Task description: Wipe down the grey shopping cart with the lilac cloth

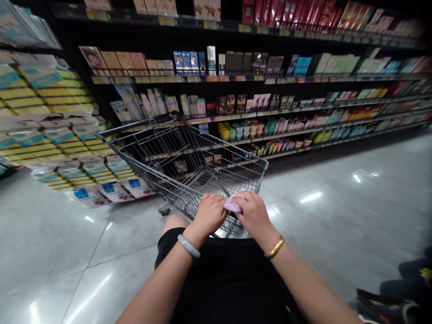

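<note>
Head view: crumpled pink wad (232,204) in right grip (253,210), beside left grip (209,213).

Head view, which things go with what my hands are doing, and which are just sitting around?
In use:
- right hand, holding pink wad
- left hand, beside it
- cart, right by both hands

Just around:
- yellow packs
- blue boxes
- tubs
- red boxes

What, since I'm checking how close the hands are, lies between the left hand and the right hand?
In the head view, a crumpled pink item lies there, held by the right hand, close beside the left hand.
</note>
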`<state>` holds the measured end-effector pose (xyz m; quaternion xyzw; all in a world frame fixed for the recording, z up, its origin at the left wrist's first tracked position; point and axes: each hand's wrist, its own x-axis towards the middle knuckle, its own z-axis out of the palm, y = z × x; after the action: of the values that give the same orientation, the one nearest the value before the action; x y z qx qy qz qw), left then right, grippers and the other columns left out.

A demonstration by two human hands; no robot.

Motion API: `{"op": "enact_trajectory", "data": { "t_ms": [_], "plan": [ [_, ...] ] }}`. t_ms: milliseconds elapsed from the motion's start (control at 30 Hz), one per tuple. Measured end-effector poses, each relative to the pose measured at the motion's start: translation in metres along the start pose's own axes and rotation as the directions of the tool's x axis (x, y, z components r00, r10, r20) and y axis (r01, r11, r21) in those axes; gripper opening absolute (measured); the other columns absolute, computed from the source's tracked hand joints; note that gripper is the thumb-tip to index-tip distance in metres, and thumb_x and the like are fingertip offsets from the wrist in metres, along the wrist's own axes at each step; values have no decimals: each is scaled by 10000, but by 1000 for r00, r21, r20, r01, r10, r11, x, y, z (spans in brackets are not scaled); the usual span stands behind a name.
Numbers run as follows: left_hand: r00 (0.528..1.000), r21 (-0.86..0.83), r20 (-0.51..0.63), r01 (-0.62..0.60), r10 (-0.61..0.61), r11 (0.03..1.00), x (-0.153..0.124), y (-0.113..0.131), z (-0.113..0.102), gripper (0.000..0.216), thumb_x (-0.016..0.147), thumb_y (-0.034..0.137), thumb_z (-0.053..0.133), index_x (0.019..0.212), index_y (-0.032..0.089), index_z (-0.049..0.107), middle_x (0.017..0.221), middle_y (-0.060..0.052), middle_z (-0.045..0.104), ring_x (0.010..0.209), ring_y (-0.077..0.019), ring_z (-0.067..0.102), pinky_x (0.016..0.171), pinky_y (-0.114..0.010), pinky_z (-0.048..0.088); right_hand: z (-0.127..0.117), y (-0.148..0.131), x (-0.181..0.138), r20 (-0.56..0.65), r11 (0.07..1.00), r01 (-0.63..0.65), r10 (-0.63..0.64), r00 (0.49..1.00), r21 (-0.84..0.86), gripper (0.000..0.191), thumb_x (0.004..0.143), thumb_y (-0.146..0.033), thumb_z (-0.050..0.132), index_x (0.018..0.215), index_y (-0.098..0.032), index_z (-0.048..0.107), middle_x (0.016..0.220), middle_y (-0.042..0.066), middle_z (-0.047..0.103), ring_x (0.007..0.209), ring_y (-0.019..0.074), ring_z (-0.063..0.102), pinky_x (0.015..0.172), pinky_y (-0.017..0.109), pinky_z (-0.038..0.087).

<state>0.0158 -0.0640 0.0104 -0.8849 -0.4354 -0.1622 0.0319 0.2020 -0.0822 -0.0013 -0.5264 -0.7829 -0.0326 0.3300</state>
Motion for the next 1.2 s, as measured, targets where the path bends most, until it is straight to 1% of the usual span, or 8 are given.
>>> {"op": "enact_trajectory", "data": {
  "t_ms": [167,300,433,533,633,800,967,1200],
  "plan": [
    [1000,-36,-7,6,-6,999,-4,-9,-1,312,998,347,373,928,223,651,996,-34,688,969,-183,572,888,-370,339,-1,5,1,0,999,-39,39,999,25,228,826,-179,626,1042,-239,669,1087,62,626,1013,229,544,912,366,445],
    [994,-43,-70,80,-83,996,-9,-34,-1,272,975,424,438,999,272,662,1210,-25,654,1179,-196,530,1104,-427,214,-3,5,2,3,998,-63,63,998,-10,258,794,-143,633,1030,-242,669,1091,68,617,1002,241,537,903,384,441],
    [988,9,-91,124,-123,992,-10,-58,-2,299,948,496,478,967,257,656,1128,-25,677,1104,-196,565,1158,-464,129,-3,-8,-2,38,1000,-27,26,999,8,297,786,-123,641,1052,-253,662,1122,65,615,1005,246,531,897,387,438],
    [995,46,-32,99,-98,994,-8,-66,-4,361,923,556,490,872,231,639,907,-15,677,929,-192,586,1094,-441,246,-1,-4,-4,11,998,-63,63,998,10,265,810,-144,631,1056,-237,661,1111,67,611,1008,241,534,898,380,448],
    [995,69,11,94,-95,993,-4,-64,-7,394,925,573,467,826,225,622,822,-16,652,861,-201,565,917,-394,354,1,5,-4,-27,996,-84,84,996,4,267,820,-157,628,1075,-230,658,1132,73,600,1022,245,534,913,384,452],
    [993,84,-18,118,-117,989,0,-56,-6,389,930,545,467,775,217,607,798,-36,643,834,-213,542,861,-389,332,0,-3,-1,-54,991,-135,134,989,-16,261,829,-165,617,1078,-235,657,1134,80,600,995,242,549,900,382,462],
    [991,76,-27,133,-131,988,-1,-51,-2,378,929,531,468,771,219,610,792,-44,636,834,-221,536,850,-392,325,0,-23,2,41,999,-42,42,998,-5,283,813,-155,631,1074,-263,645,1096,59,613,983,235,554,890,366,455],
    [986,93,-52,164,-159,982,1,-41,1,355,947,477,452,764,217,609,802,-56,627,840,-224,530,876,-399,334,6,-9,8,39,994,-83,86,996,-67,216,834,-201,614,1043,-246,644,1044,72,610,928,226,565,834,342,454]
  ]
}}
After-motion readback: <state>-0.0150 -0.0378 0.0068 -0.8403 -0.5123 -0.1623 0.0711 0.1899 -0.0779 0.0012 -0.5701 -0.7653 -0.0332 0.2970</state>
